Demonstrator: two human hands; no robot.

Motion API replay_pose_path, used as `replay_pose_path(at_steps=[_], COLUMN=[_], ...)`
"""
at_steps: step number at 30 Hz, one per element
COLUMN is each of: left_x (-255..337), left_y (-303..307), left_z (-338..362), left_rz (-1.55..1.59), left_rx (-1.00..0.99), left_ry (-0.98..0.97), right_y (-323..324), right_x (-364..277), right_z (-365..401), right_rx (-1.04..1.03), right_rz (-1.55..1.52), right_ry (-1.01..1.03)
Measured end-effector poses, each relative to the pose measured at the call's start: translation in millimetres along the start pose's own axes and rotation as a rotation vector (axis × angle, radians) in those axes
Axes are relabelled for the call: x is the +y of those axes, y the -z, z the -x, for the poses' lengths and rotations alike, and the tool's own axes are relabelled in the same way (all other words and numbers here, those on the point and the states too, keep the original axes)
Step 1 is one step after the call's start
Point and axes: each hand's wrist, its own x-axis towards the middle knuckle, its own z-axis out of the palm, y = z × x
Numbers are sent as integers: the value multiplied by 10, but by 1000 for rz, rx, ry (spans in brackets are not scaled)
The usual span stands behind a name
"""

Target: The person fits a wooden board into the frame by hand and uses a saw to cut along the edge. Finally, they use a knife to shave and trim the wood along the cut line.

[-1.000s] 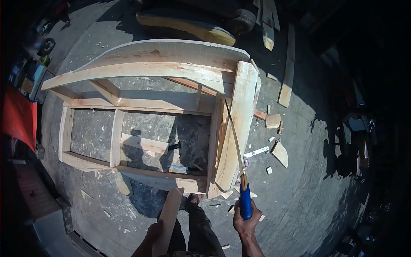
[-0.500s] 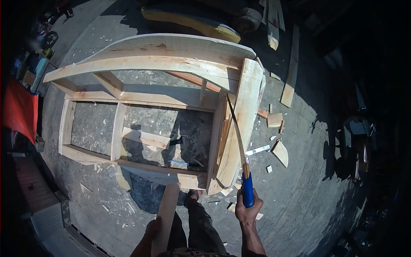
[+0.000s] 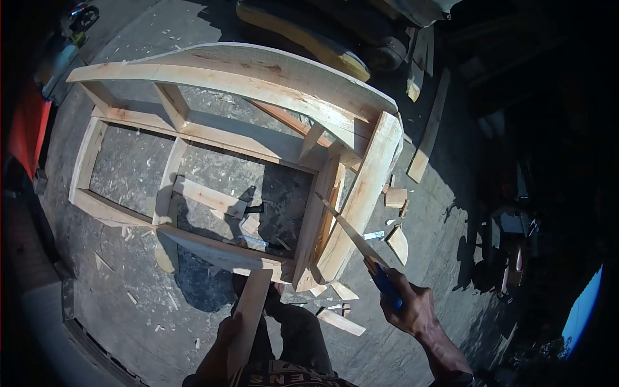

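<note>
Partly sunlit concrete floor (image 3: 432, 277), grey and strewn with wood chips, fills most of what I see through the head camera, with deep shadow along the right edge and a red cloth (image 3: 29, 129) at the far left. Across the middle lies a large, pale wooden frame (image 3: 225, 138), divided by crosspieces, with a curved board along its far side and a thick beam (image 3: 368, 180) across its right end. At the lower right, the person's right hand (image 3: 411, 304) is wrapped around the blue handle of a saw (image 3: 352, 237). Its narrow blade slants up and to the left, crossing in front of the beam from my viewpoint; I cannot tell whether it touches the wood. At the lower centre, the left hand (image 3: 230, 332) grips a short board (image 3: 250, 316), tilted, in front of the person's legs. Within the frame's opening, I see a loose plank (image 3: 209, 195) on the floor. To the right of the beam lie a small block (image 3: 395, 198) and a curved offcut (image 3: 398, 244).
</note>
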Motion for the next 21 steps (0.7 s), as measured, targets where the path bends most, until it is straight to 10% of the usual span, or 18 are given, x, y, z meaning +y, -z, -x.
replay_pose_path(at_steps=[12, 15, 21], left_x=[-422, -1, 241], left_y=[-1085, -1104, -1636], left_z=[-15, 443, 506], left_rz=[268, 578, 851], left_rx=[55, 3, -2], left_ry=[83, 267, 242], right_y=[-222, 760, -161], right_x=[266, -367, 390], right_z=[-1089, -685, -1282], right_rx=[-212, -331, -274], right_rz=[382, 234, 281], right_ry=[120, 66, 121])
